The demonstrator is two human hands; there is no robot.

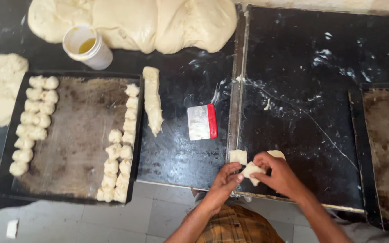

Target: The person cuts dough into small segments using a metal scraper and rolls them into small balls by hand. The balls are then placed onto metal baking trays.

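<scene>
My left hand and my right hand meet at the near edge of the black worktop, both pinching one small piece of pale dough. Two more small dough pieces lie on the worktop close by, one just left of my hands and one partly hidden behind my right hand. A dark baking tray at the left holds rows of shaped dough pieces along its left and right sides.
A dough log lies beside the tray, with a red-handled white scraper to its right. A large dough mass and a white cup of yellow liquid sit at the back. Another worn tray is at the right.
</scene>
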